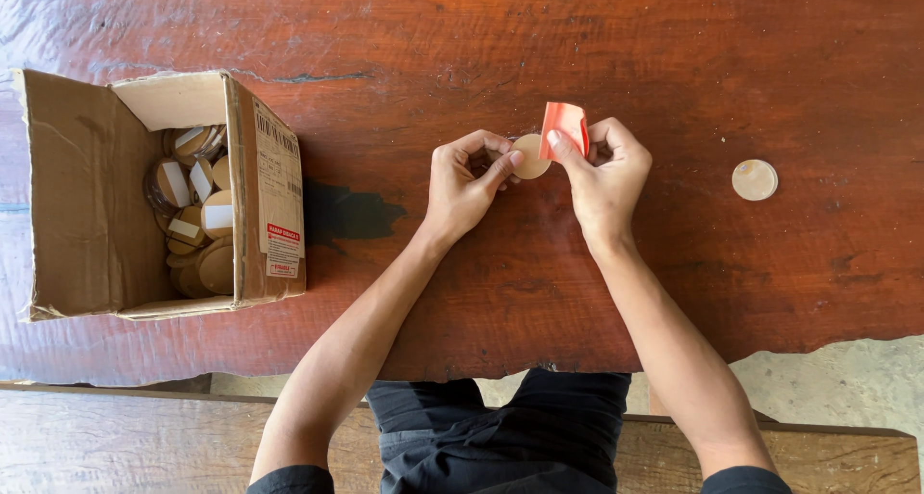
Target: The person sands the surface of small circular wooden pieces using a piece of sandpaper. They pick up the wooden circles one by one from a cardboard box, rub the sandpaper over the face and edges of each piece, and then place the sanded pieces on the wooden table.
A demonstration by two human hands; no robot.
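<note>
I see the left hand (462,181) pinching a small round wooden disc (529,156) by its edge, thumb and forefinger closed on it, the other fingers curled in. The right hand (604,172) is closed too: its thumb and forefinger hold a red strip (564,126), bent over and standing up from the right edge of the disc. The disc is held just above the wooden table (481,61), between both hands, not lying on it.

What may go wrong, in my judgement: the left grip covers only a small part of the rim, so a sharp pull on the strip could twist the disc out of the fingers and let it fall on the table or off the near edge toward the bench (144,446). The strip looks thin; if it is pulled sideways it could tear and leave a piece stuck on the disc. If the face under it is sticky, a fingertip placed there may spoil it; I cannot tell this from here.

A second disc (754,179) lies well apart on the right. The cardboard box (91,196) with more discs stands open on the left, far from both hands.
</note>
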